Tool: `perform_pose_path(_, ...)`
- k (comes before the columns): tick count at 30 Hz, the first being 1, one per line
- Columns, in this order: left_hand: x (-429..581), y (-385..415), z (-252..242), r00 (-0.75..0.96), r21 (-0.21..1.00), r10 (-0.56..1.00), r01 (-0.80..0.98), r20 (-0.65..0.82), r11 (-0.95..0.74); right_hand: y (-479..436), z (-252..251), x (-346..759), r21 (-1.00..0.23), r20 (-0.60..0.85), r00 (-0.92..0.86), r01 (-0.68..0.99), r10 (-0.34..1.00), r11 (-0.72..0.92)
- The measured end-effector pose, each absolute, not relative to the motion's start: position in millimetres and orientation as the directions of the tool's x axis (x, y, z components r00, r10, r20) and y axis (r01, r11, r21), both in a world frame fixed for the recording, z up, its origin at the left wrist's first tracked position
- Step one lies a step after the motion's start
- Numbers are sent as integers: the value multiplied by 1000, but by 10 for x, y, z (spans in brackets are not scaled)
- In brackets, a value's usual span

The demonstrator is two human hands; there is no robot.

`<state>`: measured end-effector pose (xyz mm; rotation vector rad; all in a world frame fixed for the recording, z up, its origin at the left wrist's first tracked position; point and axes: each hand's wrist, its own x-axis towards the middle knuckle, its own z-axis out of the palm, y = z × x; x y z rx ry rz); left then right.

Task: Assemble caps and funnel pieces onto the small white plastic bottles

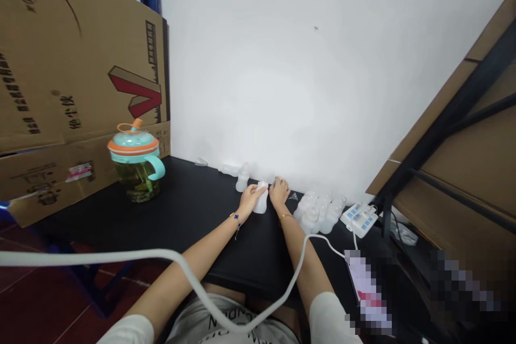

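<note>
My left hand (250, 197) is closed on a small milky-white plastic bottle (261, 203), gripping it near its top just above the black table (193, 226). Beside it, my right hand (279, 191) is bent downward near the wall with curled fingers. Its fingertips are mostly hidden, so I cannot make out what they hold. Behind my left hand stands another milky bottle (242, 178) with a clear cap. To the right of my right hand, several similar capped bottles (318, 209) stand in a cluster, and a small clear plastic piece (293, 196) lies between.
A lidded drink jug (135, 166) stands at the left by a large cardboard box (80, 64). White cable (177, 258) loops across in front of my arms. At the right are a power strip (360, 219), a phone (368, 290) and a dark metal frame (435, 123).
</note>
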<state>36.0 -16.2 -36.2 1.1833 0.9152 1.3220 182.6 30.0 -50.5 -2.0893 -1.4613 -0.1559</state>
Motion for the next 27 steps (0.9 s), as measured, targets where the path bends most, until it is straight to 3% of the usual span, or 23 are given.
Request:
perform_pose_path(10, 345, -183, -369, 83, 969, 987, -217, 141, -120, 144, -414, 1779, -410, 358, 415, 875, 836, -258)
perform_pose_path(13, 322, -154, -368, 59, 972, 990, -208, 125, -111, 9, -380, 1786, -577, 333, 418, 799, 845, -168)
perform_pose_path(16, 299, -132, -366, 35, 970, 992, -214, 123, -113, -175, -378, 1796, -803, 328, 430, 596, 841, 8)
perform_pose_path(19, 286, -153, -343, 42, 967, 990, -227, 132, -120, -397, -392, 1791, -963, 211, 471, 252, 856, 98)
perform_pose_path(23, 297, -233, -296, 94, 961, 985, -249, 147, -119, -684, -384, 1796, -973, 86, 418, -160, 905, 166)
perform_pose_path(27, 335, -306, -270, 193, 965, 972, -247, 137, -87, -853, -375, 1826, -920, 29, 355, -355, 935, 163)
